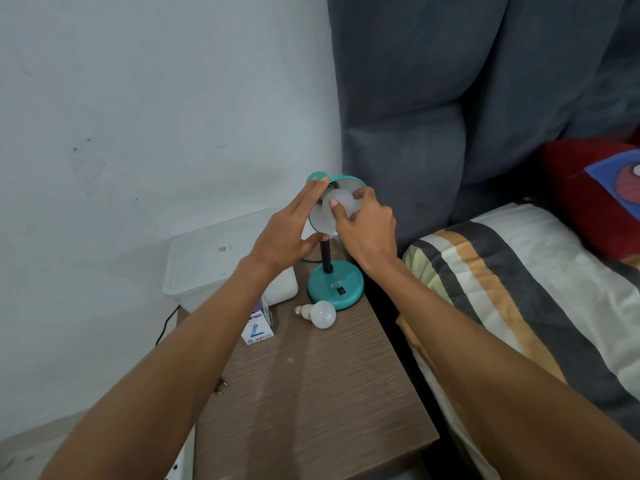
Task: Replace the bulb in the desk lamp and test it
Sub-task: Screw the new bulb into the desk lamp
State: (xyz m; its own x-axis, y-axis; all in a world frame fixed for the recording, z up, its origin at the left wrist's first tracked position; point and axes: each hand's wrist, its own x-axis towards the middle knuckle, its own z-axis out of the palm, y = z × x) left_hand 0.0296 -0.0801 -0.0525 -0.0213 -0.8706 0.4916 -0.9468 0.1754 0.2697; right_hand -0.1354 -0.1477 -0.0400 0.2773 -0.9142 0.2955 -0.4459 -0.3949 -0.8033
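Observation:
A teal desk lamp stands at the back of a brown bedside table, its round base marked ATN with a black switch. Its shade is tilted up toward me. My right hand grips a white bulb that sits inside the shade. My left hand holds the shade's left rim, fingers spread along it and thumb under the edge. A second white bulb lies loose on the table in front of the base, screw cap pointing left.
A small bulb box stands left of the loose bulb. A white plastic bin sits behind it by the wall. A plug and cable hang off the table's left side. A bed with a striped pillow borders the right.

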